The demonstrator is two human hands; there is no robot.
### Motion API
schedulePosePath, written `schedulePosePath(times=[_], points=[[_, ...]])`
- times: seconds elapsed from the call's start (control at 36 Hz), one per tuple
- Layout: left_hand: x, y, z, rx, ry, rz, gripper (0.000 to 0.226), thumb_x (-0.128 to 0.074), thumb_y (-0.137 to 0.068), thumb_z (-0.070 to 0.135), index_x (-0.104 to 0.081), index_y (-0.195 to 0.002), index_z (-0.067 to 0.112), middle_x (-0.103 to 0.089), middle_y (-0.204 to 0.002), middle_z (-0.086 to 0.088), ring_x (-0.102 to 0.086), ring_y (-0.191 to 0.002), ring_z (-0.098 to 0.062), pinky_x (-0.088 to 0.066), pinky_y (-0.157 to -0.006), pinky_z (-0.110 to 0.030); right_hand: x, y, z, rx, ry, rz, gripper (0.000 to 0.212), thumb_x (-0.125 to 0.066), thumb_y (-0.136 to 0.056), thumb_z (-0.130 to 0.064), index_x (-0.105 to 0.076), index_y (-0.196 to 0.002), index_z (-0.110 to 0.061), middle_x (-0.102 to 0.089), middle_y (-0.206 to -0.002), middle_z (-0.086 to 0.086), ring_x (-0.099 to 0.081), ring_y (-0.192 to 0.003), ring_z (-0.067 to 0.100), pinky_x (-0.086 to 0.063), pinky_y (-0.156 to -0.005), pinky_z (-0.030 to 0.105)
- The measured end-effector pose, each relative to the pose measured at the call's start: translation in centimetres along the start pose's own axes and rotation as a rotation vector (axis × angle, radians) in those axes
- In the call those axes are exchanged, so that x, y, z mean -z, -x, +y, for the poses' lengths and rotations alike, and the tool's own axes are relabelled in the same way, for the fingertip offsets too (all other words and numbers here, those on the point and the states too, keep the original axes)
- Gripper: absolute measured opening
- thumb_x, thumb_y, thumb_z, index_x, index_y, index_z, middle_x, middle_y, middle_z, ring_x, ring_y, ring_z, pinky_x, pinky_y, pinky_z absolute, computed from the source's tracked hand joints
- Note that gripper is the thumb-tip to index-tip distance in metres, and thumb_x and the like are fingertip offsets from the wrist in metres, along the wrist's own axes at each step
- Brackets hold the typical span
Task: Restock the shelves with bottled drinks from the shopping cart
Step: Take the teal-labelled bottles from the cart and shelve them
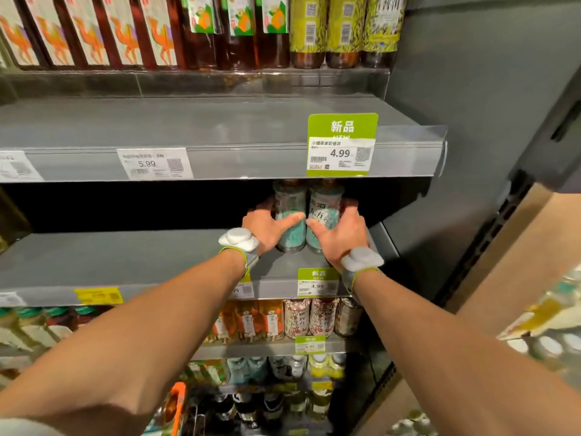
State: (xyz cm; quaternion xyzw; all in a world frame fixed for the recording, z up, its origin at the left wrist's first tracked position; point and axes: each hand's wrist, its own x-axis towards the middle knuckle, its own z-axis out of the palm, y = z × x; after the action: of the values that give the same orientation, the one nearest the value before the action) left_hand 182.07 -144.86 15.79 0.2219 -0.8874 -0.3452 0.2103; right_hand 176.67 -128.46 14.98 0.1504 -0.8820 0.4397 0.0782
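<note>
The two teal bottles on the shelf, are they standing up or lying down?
Standing up. Both teal bottles sit base-down on the grey shelf, left hand and right hand around them.

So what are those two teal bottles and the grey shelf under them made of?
The teal bottles look like clear plastic with glossy printed wraps; dark liquid shows near the tops. Glass can't be ruled out. The shelf looks like matte grey painted metal, judging by its thin, flat deck; its front strip seems clear plastic.

"4.99" on green tag (342,145); "5.99" label (154,164).
</note>
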Motion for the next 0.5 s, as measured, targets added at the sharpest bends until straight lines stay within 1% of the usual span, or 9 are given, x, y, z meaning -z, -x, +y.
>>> schedulePosePath(times=[0.08,0.17,0.25,0.33,0.36,0.42,0.47,0.5], points=[[-0.1,0.2,-0.1,0.004,0.0,0.029,0.064,-0.072,-0.073,0.071,-0.069,-0.117,0.026,-0.074,-0.113,-0.005,-0.067,-0.105,-0.032,-0.053,-0.088,-0.031,-0.1,0.1,0.2,0.002,-0.027,0.003,0.085,-0.071,-0.072,-0.067,-0.043,-0.132,-0.013,-0.061,-0.121,0.012,-0.056,-0.116,0.037,-0.05,-0.093,0.05],[0.1,0.2,-0.1,0.006,-0.001,0.038,0.066,-0.071,-0.07,0.076,-0.07,-0.115,0.027,-0.074,-0.111,-0.003,-0.068,-0.103,-0.032,-0.055,-0.088,-0.034,-0.4,0.2,0.7,-0.005,-0.073,0.012,0.081,-0.064,-0.066,-0.074,-0.041,-0.124,-0.022,-0.063,-0.117,0.006,-0.059,-0.11,0.034,-0.052,-0.089,0.05],[0.1,0.7,0.2,0.05,-0.048,0.035,0.07,-0.068,-0.068,0.08,-0.072,-0.11,0.024,-0.074,-0.106,-0.008,-0.068,-0.099,-0.035,-0.056,-0.085,-0.037,-0.3,0.1,0.9,-0.001,-0.068,-0.005,0.08,-0.062,-0.063,-0.077,-0.039,-0.119,-0.023,-0.063,-0.115,0.005,-0.059,-0.109,0.032,-0.053,-0.088,0.049],[0.3,1.3,1.1,0.088,-0.12,0.014,0.068,-0.066,-0.07,0.08,-0.068,-0.097,0.018,-0.072,-0.101,-0.012,-0.067,-0.094,-0.037,-0.054,-0.079,-0.036,0.2,-0.1,0.9,0.001,-0.044,-0.041,0.085,-0.06,-0.062,-0.079,-0.04,-0.122,-0.022,-0.063,-0.116,0.005,-0.059,-0.11,0.031,-0.053,-0.087,0.048],[0.4,1.5,1.4,0.09,-0.139,0.013,0.069,-0.064,-0.07,0.082,-0.065,-0.095,0.017,-0.071,-0.101,-0.012,-0.066,-0.093,-0.038,-0.054,-0.078,-0.037,0.3,-0.1,0.9,0.0,-0.049,-0.057,0.086,-0.06,-0.061,-0.079,-0.039,-0.122,-0.023,-0.063,-0.117,0.004,-0.059,-0.111,0.031,-0.054,-0.087,0.048],[0.4,1.9,1.7,0.097,-0.144,0.009,0.077,-0.062,-0.068,0.085,-0.067,-0.101,0.015,-0.071,-0.1,-0.011,-0.067,-0.091,-0.037,-0.057,-0.078,-0.04,0.4,-0.2,1.3,-0.002,-0.073,-0.095,0.083,-0.061,-0.061,-0.077,-0.04,-0.121,-0.023,-0.064,-0.117,0.005,-0.059,-0.112,0.03,-0.053,-0.089,0.048],[0.3,2.1,1.8,0.106,-0.105,-0.002,0.074,-0.063,-0.068,0.084,-0.07,-0.102,0.019,-0.073,-0.098,-0.007,-0.068,-0.088,-0.033,-0.058,-0.078,-0.04,0.5,-0.3,1.6,-0.014,-0.113,-0.129,0.074,-0.066,-0.063,-0.07,-0.043,-0.117,-0.025,-0.065,-0.116,0.003,-0.061,-0.111,0.028,-0.053,-0.091,0.048],[0.2,2.2,1.8,0.105,-0.08,-0.005,0.071,-0.064,-0.069,0.082,-0.071,-0.102,0.02,-0.073,-0.098,-0.006,-0.069,-0.088,-0.031,-0.058,-0.078,-0.039,0.7,-0.3,1.7,-0.013,-0.141,-0.145,0.065,-0.072,-0.068,-0.062,-0.045,-0.115,-0.026,-0.066,-0.115,0.001,-0.062,-0.11,0.026,-0.053,-0.092,0.048]])
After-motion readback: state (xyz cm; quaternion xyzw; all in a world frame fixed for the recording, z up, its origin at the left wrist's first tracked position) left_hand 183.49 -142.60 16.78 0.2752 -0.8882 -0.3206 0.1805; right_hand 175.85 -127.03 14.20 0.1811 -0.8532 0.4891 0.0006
